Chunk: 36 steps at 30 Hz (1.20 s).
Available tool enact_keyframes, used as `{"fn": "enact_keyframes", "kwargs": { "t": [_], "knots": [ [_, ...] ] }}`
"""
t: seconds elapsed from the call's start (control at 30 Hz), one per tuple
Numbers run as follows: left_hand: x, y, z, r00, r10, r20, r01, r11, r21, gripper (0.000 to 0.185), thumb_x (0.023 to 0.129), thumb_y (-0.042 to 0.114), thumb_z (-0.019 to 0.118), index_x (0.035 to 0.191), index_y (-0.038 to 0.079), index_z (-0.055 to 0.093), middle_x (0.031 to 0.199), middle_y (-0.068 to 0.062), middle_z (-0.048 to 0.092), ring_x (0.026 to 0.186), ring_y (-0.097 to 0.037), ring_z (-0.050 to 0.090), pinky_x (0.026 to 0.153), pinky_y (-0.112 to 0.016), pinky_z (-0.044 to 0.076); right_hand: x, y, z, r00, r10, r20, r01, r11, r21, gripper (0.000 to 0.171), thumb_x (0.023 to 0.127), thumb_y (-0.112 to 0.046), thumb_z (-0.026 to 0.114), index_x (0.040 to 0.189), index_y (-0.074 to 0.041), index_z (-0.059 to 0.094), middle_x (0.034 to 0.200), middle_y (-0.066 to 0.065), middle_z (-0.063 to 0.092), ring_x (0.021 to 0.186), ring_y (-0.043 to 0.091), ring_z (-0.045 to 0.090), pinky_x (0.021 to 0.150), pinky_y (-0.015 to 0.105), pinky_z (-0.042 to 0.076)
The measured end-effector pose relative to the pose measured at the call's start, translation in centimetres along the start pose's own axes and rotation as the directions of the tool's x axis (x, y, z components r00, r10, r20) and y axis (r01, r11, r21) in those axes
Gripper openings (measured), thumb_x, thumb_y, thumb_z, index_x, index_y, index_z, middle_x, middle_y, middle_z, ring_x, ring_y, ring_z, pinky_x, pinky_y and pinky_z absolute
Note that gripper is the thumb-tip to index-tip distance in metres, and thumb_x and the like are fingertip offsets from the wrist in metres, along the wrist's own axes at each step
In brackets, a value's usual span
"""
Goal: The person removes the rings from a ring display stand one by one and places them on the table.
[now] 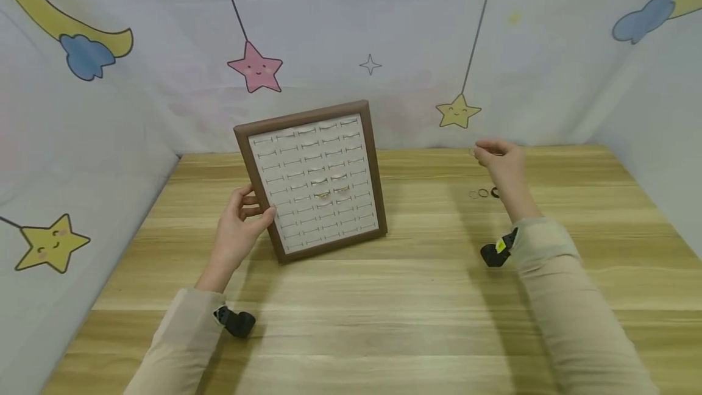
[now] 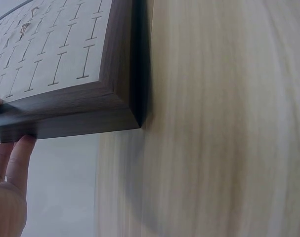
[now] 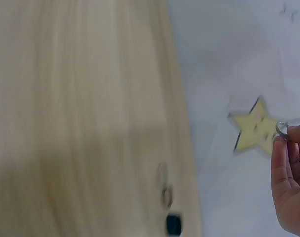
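A brown-framed ring display board (image 1: 290, 166) with rows of slits in its pale pad leans upright on the table. My left hand (image 1: 236, 233) grips its left edge, thumb at the front and fingers behind. In the left wrist view, fingers (image 2: 20, 160) press the outer side of the frame. Two gold-coloured rings, one a leafy-looking ring (image 1: 322, 194) and the other a band (image 1: 341, 188), sit in slits near the middle. Off to the right, my right hand (image 1: 507, 169) pinches a thin silver ring (image 3: 281, 130) between thumb and fingertips, above the table's back edge.
Below the right hand lie a thin pale ring (image 1: 473, 194), a dark-rimmed ring (image 1: 483, 192) and a black ring (image 1: 495, 192) in a row. The wood-grain table (image 1: 384, 309) meets a white printed cloth (image 1: 329, 29) at the back and sides.
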State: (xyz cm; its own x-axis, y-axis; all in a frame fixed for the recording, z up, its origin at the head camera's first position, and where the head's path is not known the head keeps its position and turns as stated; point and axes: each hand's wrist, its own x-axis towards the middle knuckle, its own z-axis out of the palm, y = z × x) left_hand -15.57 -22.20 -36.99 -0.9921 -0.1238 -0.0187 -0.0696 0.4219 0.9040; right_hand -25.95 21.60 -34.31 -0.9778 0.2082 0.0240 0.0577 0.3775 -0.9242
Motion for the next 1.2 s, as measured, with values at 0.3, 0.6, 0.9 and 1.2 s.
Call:
{"fn": "enact_keyframes", "kwargs": {
  "t": [0.3,0.6,0.9,1.2],
  "knots": [
    [0.0,0.3,0.2,1.0,0.001,0.0,-0.001,1.0,0.003,0.064,0.092,0.021,0.062,0.147,0.012,0.03,0.126,-0.013,0.046,0.111,-0.023,0.05,0.075,-0.013,0.047,0.0,4.7,-4.0,0.988,0.143,-0.058,-0.15,0.976,-0.156,0.04,0.095,-0.017,0.055,0.128,0.005,0.057,0.07,-0.03,0.048,0.065,-0.014,0.053,0.067,0.007,0.049],
    [0.0,0.2,0.2,1.0,0.008,-0.003,-0.008,1.0,-0.002,0.064,0.092,0.02,0.062,0.147,0.012,0.03,0.125,-0.012,0.047,0.111,-0.024,0.051,0.074,-0.013,0.047,-0.3,6.8,-5.6,0.973,0.213,-0.094,-0.229,0.949,-0.218,0.038,0.093,-0.015,0.056,0.125,0.005,0.058,0.06,-0.036,0.043,0.065,-0.014,0.045,0.063,0.004,0.041],
    [0.0,-0.1,0.1,1.0,0.008,-0.011,-0.008,1.0,0.004,0.064,0.092,0.021,0.062,0.147,0.011,0.031,0.125,-0.012,0.047,0.109,-0.022,0.051,0.074,-0.013,0.047,-0.3,7.3,-5.4,0.969,0.244,-0.032,-0.246,0.966,-0.081,0.039,0.09,-0.006,0.058,0.124,0.013,0.054,0.058,-0.026,0.052,0.058,-0.009,0.053,0.058,0.008,0.049],
    [0.0,-0.1,0.2,0.999,0.029,-0.013,-0.029,1.0,0.009,0.063,0.093,0.018,0.061,0.146,0.008,0.031,0.122,-0.012,0.048,0.105,-0.019,0.051,0.073,-0.013,0.047,-0.3,7.4,-5.4,0.973,0.231,-0.002,-0.227,0.951,-0.212,0.04,0.092,-0.009,0.058,0.125,0.014,0.055,0.063,-0.024,0.048,0.057,-0.01,0.053,0.061,0.009,0.051]
  ]
}}
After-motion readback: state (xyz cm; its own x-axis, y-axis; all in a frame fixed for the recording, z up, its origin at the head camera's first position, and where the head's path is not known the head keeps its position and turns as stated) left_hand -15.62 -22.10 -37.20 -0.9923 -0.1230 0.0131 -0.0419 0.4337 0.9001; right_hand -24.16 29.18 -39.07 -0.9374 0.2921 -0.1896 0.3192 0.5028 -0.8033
